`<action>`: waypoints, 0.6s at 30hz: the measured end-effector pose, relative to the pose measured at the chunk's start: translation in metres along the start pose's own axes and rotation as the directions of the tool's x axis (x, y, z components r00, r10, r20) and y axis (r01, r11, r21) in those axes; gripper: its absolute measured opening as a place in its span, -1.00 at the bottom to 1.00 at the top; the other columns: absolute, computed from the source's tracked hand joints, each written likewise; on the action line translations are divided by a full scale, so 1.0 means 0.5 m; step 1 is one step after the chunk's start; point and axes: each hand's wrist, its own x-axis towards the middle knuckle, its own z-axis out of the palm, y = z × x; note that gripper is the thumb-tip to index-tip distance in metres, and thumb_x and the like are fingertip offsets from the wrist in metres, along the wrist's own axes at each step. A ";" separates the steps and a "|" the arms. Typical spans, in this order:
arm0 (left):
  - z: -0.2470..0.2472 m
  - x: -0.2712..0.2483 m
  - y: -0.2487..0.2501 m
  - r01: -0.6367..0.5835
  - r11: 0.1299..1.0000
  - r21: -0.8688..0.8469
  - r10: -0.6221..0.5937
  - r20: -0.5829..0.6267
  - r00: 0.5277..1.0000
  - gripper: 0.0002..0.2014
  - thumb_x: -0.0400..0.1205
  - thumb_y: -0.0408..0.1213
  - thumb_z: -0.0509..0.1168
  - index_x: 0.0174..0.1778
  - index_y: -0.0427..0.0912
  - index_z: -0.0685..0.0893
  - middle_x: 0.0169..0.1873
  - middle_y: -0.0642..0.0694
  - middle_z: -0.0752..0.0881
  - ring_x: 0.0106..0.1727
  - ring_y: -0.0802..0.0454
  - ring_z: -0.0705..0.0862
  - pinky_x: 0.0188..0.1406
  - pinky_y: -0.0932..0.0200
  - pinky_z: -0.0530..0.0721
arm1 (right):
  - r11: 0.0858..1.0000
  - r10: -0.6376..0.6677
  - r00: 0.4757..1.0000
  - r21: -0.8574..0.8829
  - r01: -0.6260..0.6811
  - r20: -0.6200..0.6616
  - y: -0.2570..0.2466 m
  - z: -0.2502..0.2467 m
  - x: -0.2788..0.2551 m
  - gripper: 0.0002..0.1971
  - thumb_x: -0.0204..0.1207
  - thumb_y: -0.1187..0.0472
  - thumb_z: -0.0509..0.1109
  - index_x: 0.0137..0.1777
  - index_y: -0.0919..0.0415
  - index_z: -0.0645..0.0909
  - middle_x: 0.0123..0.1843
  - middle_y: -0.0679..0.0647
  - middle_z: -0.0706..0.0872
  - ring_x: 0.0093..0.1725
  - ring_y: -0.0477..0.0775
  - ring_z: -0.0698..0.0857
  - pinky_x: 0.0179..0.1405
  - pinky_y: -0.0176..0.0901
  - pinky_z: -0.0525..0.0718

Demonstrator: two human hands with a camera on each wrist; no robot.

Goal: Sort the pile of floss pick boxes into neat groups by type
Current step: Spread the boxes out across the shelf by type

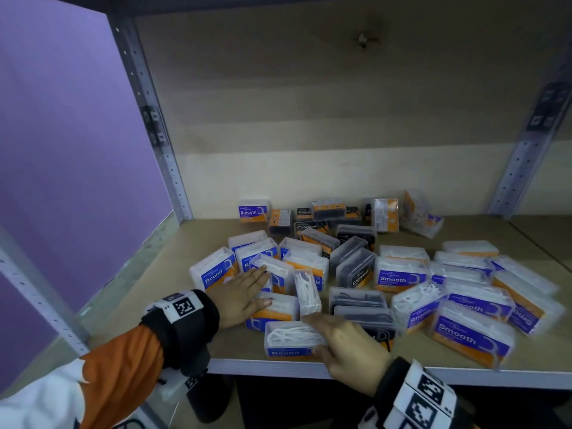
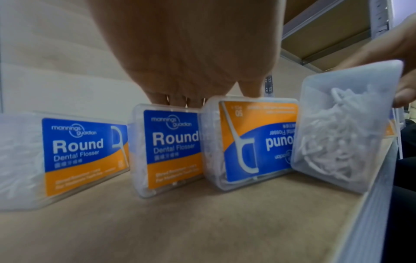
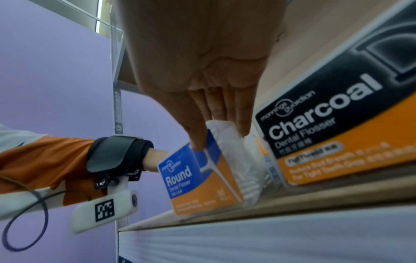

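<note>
Clear floss pick boxes lie jumbled on a wooden shelf [image 1: 464, 230]. My left hand [image 1: 263, 286] lies flat, fingers straight, on top of blue-labelled Round boxes [image 1: 213, 274] [image 2: 171, 146] at the pile's left. My right hand [image 1: 312, 335] [image 3: 221, 137] pinches one Round box [image 1: 291, 339] [image 3: 202, 181] [image 2: 342, 128] at the shelf's front edge. Its thumb is on the label face and its fingers are over the back. That box stands tilted. Black Charcoal boxes [image 1: 359, 300] [image 3: 333, 124] sit just right of it. Purple Smooth boxes [image 1: 470, 332] fill the right side.
More Charcoal and mixed boxes [image 1: 322, 221] stand near the back wall. Metal uprights [image 1: 161, 134] [image 1: 526, 156] frame the shelf, and a metal lip [image 1: 433, 377] runs along its front. A purple wall [image 1: 62, 150] is at the left. Bare board [image 1: 173, 305] shows left of the pile.
</note>
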 end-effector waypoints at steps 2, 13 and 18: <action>0.001 0.001 0.000 0.001 1.000 0.006 -0.001 -0.009 1.000 -0.23 0.63 0.24 -0.29 0.67 -0.16 -0.24 0.67 -0.09 -0.26 0.70 0.02 -0.20 0.65 0.14 -0.21 | 1.000 0.001 1.000 -0.007 -0.001 0.005 -0.003 0.002 -0.001 -0.47 0.66 0.23 0.17 0.62 0.07 0.20 0.57 -0.02 0.37 0.53 -0.03 0.38 0.41 -0.34 0.29; 0.007 0.012 -0.003 -0.001 1.000 -0.013 0.001 -0.025 1.000 -0.37 0.77 0.03 -0.16 0.67 -0.14 -0.23 0.67 -0.09 -0.25 0.70 0.02 -0.21 0.66 0.11 -0.20 | 0.981 0.039 0.999 -0.188 -0.040 -0.006 0.002 0.031 0.026 -0.42 0.70 0.28 0.09 0.68 0.17 -0.01 0.69 -0.05 0.07 0.67 -0.15 0.05 0.61 -0.31 0.11; 0.009 0.016 -0.005 -0.003 1.000 -0.021 0.002 -0.036 0.999 -0.37 0.77 0.04 -0.16 0.67 -0.14 -0.23 0.67 -0.09 -0.24 0.70 0.02 -0.20 0.66 0.10 -0.19 | 0.972 0.067 0.998 -0.226 -0.065 0.001 0.011 0.037 0.036 -0.42 0.70 0.27 0.09 0.68 0.17 -0.01 0.72 0.03 0.00 0.70 -0.07 0.02 0.65 -0.26 0.07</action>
